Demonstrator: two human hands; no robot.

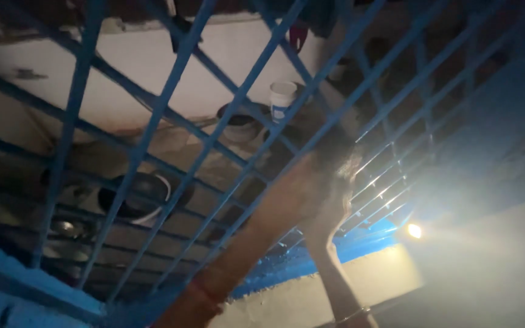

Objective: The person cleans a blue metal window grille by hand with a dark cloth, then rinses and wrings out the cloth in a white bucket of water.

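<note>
Dim room, blue window grille (171,115), both hands' fingers (329,161) against it

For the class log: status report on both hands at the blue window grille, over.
Left hand and right hand both raised against blue metal grille, grip blurred. Beyond the bars: white cup, dark pans. Bright lamp glaring at right.

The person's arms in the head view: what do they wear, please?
Both forearms are bare, with no sleeves in view. The left arm wears a reddish thread or band at the wrist. The right arm wears a thin, pale metallic bangle near the lower edge. The hands are blurred against the blue grille.
</note>
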